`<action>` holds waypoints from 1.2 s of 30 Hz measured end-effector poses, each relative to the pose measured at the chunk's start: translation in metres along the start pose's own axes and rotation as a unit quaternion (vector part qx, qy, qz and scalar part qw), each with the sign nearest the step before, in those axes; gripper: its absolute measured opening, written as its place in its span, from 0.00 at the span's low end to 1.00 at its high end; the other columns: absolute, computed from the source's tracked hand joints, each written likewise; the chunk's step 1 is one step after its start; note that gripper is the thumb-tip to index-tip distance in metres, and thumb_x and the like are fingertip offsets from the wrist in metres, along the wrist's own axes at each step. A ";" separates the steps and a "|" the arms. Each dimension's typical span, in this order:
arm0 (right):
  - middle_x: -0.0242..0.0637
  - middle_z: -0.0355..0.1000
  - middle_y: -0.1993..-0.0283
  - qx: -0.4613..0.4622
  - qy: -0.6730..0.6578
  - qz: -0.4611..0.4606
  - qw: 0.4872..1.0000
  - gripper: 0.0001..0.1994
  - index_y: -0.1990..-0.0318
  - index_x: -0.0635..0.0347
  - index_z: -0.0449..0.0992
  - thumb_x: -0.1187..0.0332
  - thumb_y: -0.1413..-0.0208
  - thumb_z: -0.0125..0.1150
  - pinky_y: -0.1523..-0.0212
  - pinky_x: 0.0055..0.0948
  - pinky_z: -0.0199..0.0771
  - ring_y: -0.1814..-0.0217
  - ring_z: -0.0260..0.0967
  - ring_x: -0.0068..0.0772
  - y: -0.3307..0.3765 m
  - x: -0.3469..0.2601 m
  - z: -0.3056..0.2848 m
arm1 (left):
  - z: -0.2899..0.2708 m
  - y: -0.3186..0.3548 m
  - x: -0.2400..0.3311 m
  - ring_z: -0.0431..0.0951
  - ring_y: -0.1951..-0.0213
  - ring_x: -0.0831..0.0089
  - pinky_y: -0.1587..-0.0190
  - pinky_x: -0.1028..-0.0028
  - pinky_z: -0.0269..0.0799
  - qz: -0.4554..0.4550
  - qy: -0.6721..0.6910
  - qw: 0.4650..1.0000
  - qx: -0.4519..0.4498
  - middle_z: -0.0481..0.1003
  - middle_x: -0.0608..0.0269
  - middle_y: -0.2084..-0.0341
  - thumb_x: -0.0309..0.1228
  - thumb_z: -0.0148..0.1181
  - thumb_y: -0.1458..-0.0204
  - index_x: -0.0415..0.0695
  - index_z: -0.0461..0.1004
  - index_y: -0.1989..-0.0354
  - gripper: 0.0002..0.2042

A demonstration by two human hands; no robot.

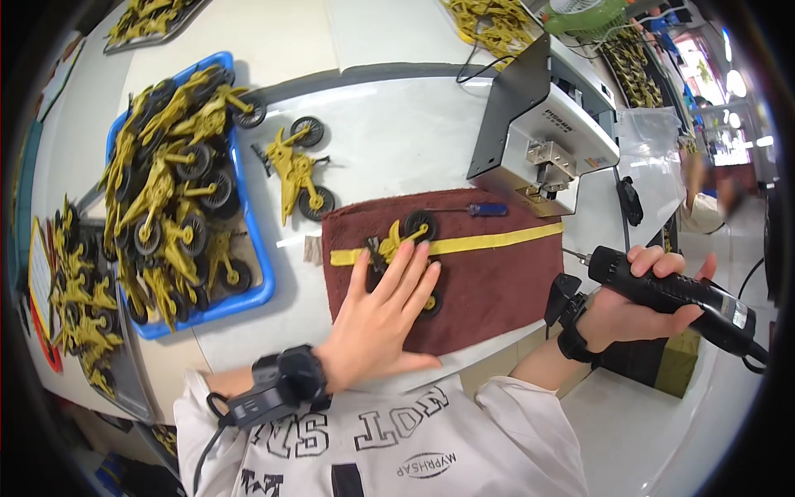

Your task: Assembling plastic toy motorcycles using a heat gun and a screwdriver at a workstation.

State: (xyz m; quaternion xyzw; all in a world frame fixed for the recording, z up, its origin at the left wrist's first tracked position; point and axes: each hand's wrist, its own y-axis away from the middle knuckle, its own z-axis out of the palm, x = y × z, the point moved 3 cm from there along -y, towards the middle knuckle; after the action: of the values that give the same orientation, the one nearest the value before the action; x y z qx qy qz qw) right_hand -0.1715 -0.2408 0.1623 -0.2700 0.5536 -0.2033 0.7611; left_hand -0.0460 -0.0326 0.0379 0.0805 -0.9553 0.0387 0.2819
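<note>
My left hand (377,306) lies flat with its fingers stretched over a yellow toy motorcycle (390,242) with black wheels. The hand hides much of the toy, which rests on a maroon cloth (497,277) with a yellow stripe. In my right hand (623,311) is a black electric screwdriver (654,282), its fingers wrapped round the body. The bit points left, just off the cloth's right edge and apart from the toy. A hand screwdriver (487,210) with a blue handle lies along the cloth's far edge.
A blue tray (263,282) heaped with yellow toy motorcycles stands at left, with another motorcycle (291,171) loose beside it. A grey metal tray (137,389) of more toys sits farther left. Behind the cloth, at right, stands a boxy metal machine (530,124). A cord trails from the electric screwdriver.
</note>
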 end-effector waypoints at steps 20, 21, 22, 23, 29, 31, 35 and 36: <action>0.36 0.64 0.79 -0.135 0.044 0.014 0.990 0.28 0.41 0.53 0.55 0.46 0.42 0.46 0.79 0.29 0.64 0.84 0.60 0.28 -0.021 0.063 0.071 | -0.002 0.004 -0.032 0.55 0.37 0.54 0.40 0.47 0.43 0.070 0.002 0.998 0.003 0.54 0.50 0.37 0.55 0.61 0.60 0.50 0.62 0.41 0.37; 0.35 0.63 0.79 -0.129 0.028 0.026 0.991 0.29 0.41 0.53 0.55 0.46 0.43 0.47 0.80 0.28 0.63 0.84 0.59 0.27 -0.019 0.063 0.074 | -0.001 0.008 -0.036 0.54 0.37 0.52 0.39 0.47 0.41 0.063 0.035 0.997 0.039 0.55 0.48 0.38 0.55 0.61 0.60 0.48 0.61 0.41 0.38; 0.33 0.62 0.80 -0.139 0.015 0.076 0.987 0.30 0.40 0.53 0.55 0.45 0.44 0.48 0.81 0.28 0.62 0.85 0.58 0.27 -0.011 0.059 0.075 | 0.000 0.009 -0.040 0.53 0.37 0.49 0.39 0.46 0.40 0.057 0.069 0.993 0.075 0.55 0.46 0.38 0.55 0.62 0.60 0.46 0.60 0.40 0.40; 0.32 0.61 0.81 -0.150 0.003 0.126 0.981 0.31 0.40 0.53 0.55 0.43 0.45 0.48 0.81 0.28 0.61 0.86 0.57 0.26 0.003 0.049 0.073 | 0.000 0.010 -0.043 0.53 0.37 0.49 0.39 0.46 0.40 0.053 0.072 0.993 0.078 0.55 0.46 0.38 0.55 0.62 0.60 0.46 0.60 0.40 0.40; 0.47 0.71 0.72 -0.247 -0.280 0.095 0.922 0.47 0.31 0.44 0.31 0.42 0.48 0.55 0.79 0.39 0.72 0.80 0.70 0.43 0.090 -0.017 0.054 | -0.010 0.007 -0.044 0.51 0.36 0.51 0.38 0.50 0.43 0.033 0.093 0.993 0.069 0.53 0.49 0.37 0.52 0.65 0.64 0.46 0.62 0.42 0.39; 0.49 0.70 0.71 -0.268 -0.270 0.084 0.921 0.46 0.31 0.45 0.31 0.43 0.48 0.56 0.77 0.40 0.72 0.79 0.70 0.43 0.102 -0.008 0.055 | -0.008 0.004 -0.047 0.52 0.36 0.50 0.38 0.48 0.42 0.048 0.074 0.994 0.063 0.55 0.50 0.37 0.54 0.64 0.62 0.44 0.61 0.42 0.40; 0.50 0.70 0.69 -0.253 -0.269 0.105 0.923 0.48 0.32 0.43 0.30 0.46 0.49 0.59 0.77 0.41 0.72 0.78 0.70 0.44 0.103 -0.003 0.063 | -0.007 0.004 -0.045 0.53 0.36 0.52 0.38 0.50 0.42 0.039 0.048 0.997 0.041 0.57 0.54 0.38 0.53 0.64 0.62 0.44 0.65 0.45 0.37; 0.50 0.70 0.68 -0.295 -0.260 0.106 0.913 0.42 0.33 0.49 0.36 0.45 0.46 0.53 0.71 0.41 0.71 0.75 0.70 0.43 0.101 -0.002 0.066 | -0.006 0.004 -0.045 0.54 0.37 0.53 0.38 0.51 0.42 0.041 0.052 0.997 0.041 0.57 0.54 0.38 0.52 0.64 0.62 0.44 0.65 0.45 0.37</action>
State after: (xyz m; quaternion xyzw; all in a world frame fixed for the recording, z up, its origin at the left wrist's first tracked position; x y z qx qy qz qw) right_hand -0.1083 -0.1493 0.1151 -0.4656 0.3960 0.1282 0.7810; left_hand -0.0057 -0.0215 0.0184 0.0509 -0.9395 0.0930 0.3256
